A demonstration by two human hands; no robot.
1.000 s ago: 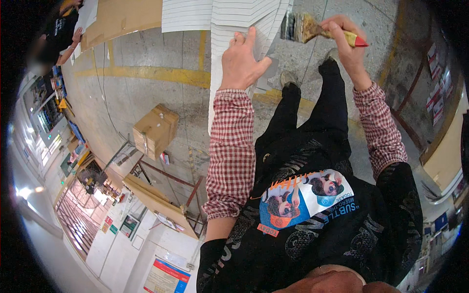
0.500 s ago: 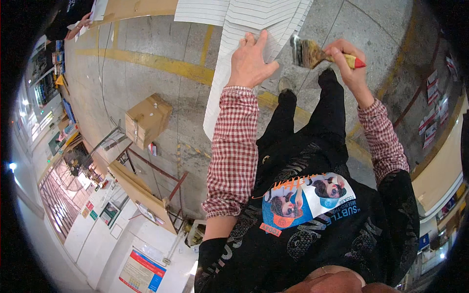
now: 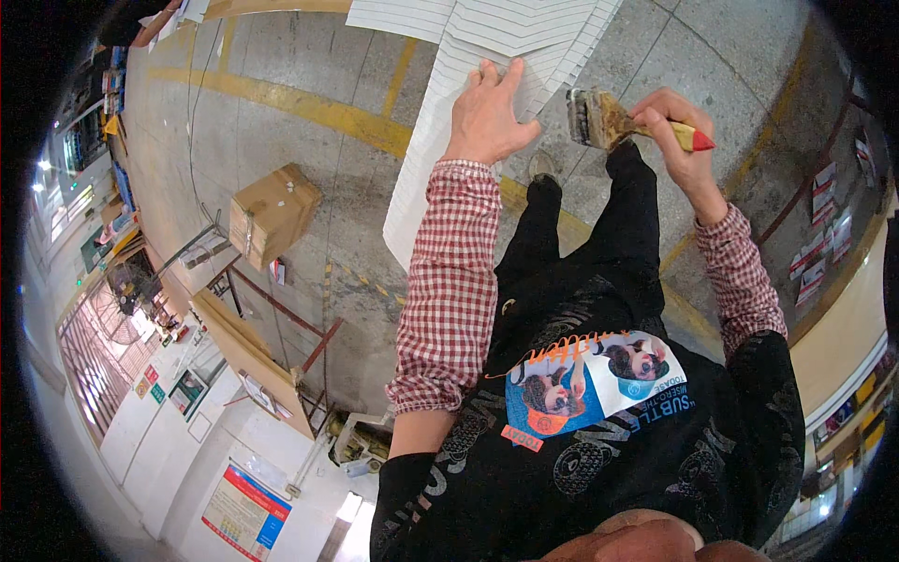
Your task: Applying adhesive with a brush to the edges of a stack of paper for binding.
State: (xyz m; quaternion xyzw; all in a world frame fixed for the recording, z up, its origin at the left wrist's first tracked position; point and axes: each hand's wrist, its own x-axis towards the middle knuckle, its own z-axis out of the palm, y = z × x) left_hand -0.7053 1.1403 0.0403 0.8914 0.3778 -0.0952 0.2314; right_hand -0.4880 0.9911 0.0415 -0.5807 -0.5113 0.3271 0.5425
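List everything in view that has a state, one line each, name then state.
Left hand: fingers spread, laid on the white sheets.
Right hand: closed around the brush handle.
Brush: held, bristles pointing left.
White sheets: overlapping, edges fanned in rows.
Cardboard box: on the floor, seemingly closed.
Checked sleeves: worn over both forearms.

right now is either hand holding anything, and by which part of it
The right hand holds a wide, flat brush by its yellow, red-tipped handle. The left hand lies spread on white, dark-lined sheets, gripping nothing that shows.
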